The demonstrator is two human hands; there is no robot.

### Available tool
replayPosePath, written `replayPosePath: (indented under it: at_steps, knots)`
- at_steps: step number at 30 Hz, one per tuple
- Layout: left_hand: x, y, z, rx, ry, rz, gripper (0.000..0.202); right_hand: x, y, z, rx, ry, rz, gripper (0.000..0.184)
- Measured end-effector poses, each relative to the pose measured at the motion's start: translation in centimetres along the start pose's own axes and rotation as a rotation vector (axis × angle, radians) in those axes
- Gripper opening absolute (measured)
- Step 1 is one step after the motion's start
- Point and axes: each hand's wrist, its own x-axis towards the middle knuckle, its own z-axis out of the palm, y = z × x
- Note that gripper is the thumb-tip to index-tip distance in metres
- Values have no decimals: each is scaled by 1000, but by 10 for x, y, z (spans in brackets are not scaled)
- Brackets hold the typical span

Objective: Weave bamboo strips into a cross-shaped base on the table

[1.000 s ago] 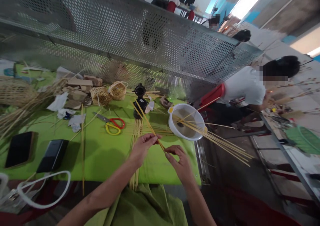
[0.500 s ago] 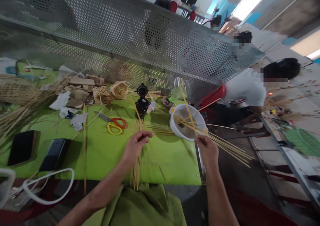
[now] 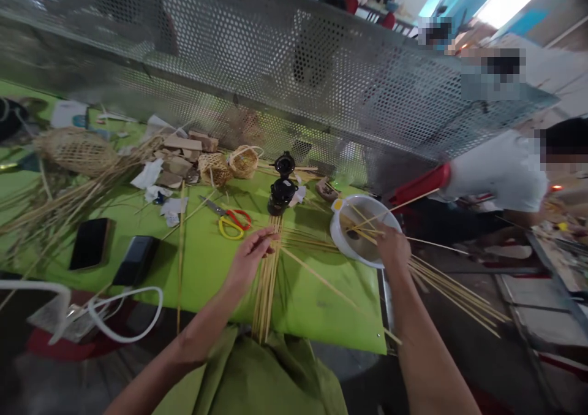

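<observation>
My left hand [image 3: 255, 252] is closed in a pinch on a thin bamboo strip [image 3: 331, 286] that slants down to the right across the green table. Beneath that hand, a row of upright-running bamboo strips [image 3: 264, 308] reaches from a black lidded container [image 3: 282, 195] to the table's front edge, crossed by several sideways strips [image 3: 310, 241]. My right hand [image 3: 394, 246] is at the right rim of a white bowl [image 3: 342, 240], its fingers curled round bamboo strips lying in it. Its fingertips are partly hidden. More long strips [image 3: 454, 286] stick out past the bowl's right side.
Scissors [image 3: 229, 219] with red and yellow handles lie left of the weave. Two small woven baskets [image 3: 243, 160], wood pieces [image 3: 179, 157], a phone [image 3: 90, 243] and a dark box [image 3: 136, 260] are farther left. A perforated metal screen [image 3: 229, 53] stands behind; a person [image 3: 500, 170] sits at right.
My right hand has moved over the bowl's rim, and the strip it held up is lowered. The strip at my left hand now slants to the right. The view has shifted left.
</observation>
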Motion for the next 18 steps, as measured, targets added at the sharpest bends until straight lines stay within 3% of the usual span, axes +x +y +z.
replayPosePath:
  at_steps: [4,9,11,13,16,18]
  knots:
    - [-1,-5,-2,-19,-7,36,45,-21,-25,-8,396,-178,-129,59]
    - [-3,-21,6,-51,-16,73,49,-100,-89,-41,1055,-718,-240,76]
    - [-6,-30,14,-62,-25,86,52,-125,-117,-48,1302,-681,-199,67]
    - [-11,-35,19,-60,-56,86,53,-136,-140,-51,1445,-537,-122,44]
    - [-19,-30,14,-6,-151,4,62,-129,-158,-54,1482,-346,-52,30]
    - [-22,-19,0,57,-183,-70,68,-116,-163,-60,1462,-319,-63,30]
